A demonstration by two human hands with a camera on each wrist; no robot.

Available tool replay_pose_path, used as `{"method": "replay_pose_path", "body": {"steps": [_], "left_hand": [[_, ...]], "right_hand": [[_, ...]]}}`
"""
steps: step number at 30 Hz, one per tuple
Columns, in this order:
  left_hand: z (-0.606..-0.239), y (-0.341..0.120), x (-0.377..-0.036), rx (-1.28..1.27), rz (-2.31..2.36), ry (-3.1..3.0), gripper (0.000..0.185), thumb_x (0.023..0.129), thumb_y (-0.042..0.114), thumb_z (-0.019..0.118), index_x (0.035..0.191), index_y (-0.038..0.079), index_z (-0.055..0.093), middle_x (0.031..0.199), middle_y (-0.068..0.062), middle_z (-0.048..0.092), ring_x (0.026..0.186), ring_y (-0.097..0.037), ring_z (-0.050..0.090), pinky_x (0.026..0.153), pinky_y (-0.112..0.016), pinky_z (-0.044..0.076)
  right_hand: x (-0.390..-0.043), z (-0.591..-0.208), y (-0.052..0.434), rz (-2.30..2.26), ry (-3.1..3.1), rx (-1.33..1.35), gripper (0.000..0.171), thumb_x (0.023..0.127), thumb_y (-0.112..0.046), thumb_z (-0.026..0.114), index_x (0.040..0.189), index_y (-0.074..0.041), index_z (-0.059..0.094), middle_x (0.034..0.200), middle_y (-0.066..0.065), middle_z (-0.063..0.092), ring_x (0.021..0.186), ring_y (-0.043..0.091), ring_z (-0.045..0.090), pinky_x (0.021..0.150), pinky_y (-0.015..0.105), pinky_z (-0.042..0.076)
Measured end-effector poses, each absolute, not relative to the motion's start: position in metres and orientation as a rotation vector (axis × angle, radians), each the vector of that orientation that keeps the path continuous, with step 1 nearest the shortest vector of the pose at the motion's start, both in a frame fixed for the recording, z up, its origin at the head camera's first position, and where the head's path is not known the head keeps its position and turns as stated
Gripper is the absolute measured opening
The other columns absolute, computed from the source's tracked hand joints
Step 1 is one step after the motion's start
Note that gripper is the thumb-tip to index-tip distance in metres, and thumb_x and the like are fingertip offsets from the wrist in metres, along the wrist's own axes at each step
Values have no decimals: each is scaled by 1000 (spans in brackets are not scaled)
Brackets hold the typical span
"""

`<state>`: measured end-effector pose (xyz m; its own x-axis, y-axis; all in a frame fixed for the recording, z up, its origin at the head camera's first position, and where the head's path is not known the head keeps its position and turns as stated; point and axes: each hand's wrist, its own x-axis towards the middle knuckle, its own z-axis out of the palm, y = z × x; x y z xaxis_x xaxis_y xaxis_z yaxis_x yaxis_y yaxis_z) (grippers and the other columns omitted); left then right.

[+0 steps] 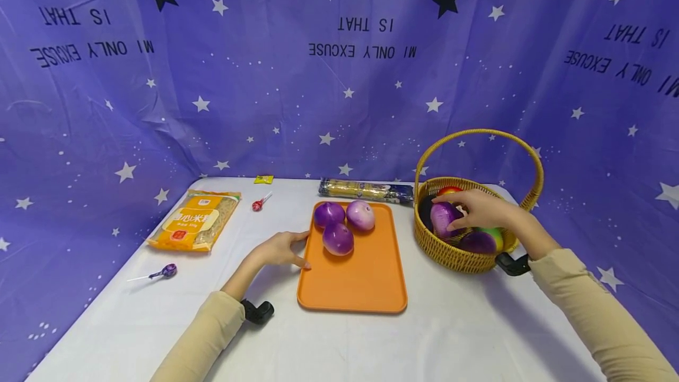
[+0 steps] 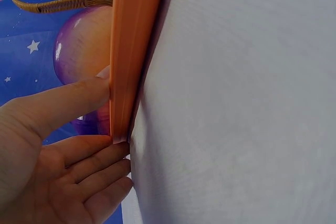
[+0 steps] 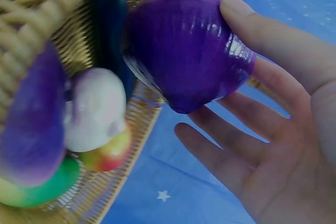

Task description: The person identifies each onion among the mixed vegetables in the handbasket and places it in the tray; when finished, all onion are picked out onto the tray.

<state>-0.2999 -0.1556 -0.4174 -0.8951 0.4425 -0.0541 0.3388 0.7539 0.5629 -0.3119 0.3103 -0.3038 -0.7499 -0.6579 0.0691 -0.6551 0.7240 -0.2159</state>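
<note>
The right hand (image 1: 480, 208) has its grip bent round a purple onion (image 1: 444, 219), thumb on one side and fingers on the other, at the mouth of the wicker basket (image 1: 453, 260), by its left wall. The forearm crosses the basket's near right rim, and the handle arches up behind the hand. An eggplant (image 3: 38, 124) and a white bulb (image 3: 97, 108) lie lower inside.

The left hand (image 1: 278, 249) has a wide grip, thumb and forefinger spread along the left edge of the orange tray (image 1: 361, 285), touching the rim without clasping it. Three onions (image 1: 338, 240) cluster toward the tray's far left; the near half is bare orange. White desk (image 1: 456, 329) shows between the tray's right edge and the basket. A noodle packet (image 1: 366, 190) lies just beyond the tray's far edge.
</note>
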Motion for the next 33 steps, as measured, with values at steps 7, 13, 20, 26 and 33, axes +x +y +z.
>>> {"method": "replay_pose_path", "body": {"steps": [7, 13, 20, 26, 33], "left_hand": [[-418, -156, -299, 642, 848, 2776, 88, 71, 32, 86, 143, 1, 45, 141, -20, 48, 130, -37, 43, 107, -49, 35], [-419, -157, -300, 682, 849, 2788, 87, 71, 31, 86, 142, -1, 45, 140, -21, 48, 131, -38, 41, 109, -50, 32], [-418, -156, -299, 667, 856, 2785, 87, 71, 31, 86, 142, -1, 45, 140, -21, 49, 131, -39, 42, 108, -50, 33], [-419, -156, -299, 663, 870, 2783, 88, 71, 31, 86, 142, 0, 45, 140, -21, 49, 131, -39, 41, 108, -50, 33], [-420, -156, -300, 654, 852, 2788, 88, 71, 32, 86, 142, 0, 46, 140, -21, 49, 131, -39, 42, 108, -50, 32]], "right_hand": [[-297, -289, 301, -432, 3006, -1167, 62, 82, -32, 77, 136, -12, 56, 130, 12, 59, 104, 25, 58, 83, 46, 51], [-286, -284, 292, -479, 3016, -1242, 64, 82, -33, 78, 137, -13, 54, 132, 9, 58, 108, 25, 58, 85, 45, 51], [-280, -291, 280, -525, 2986, -1380, 67, 79, -35, 79, 137, -12, 54, 130, 2, 60, 115, 22, 57, 95, 44, 48], [-271, -301, 264, -579, 2929, -1380, 67, 80, -33, 79, 139, -15, 53, 135, 0, 56, 114, 17, 56, 93, 40, 50], [-265, -322, 241, -557, 2921, -1410, 65, 81, -35, 78, 138, -14, 54, 137, 4, 55, 125, 24, 51, 101, 44, 44]]}}
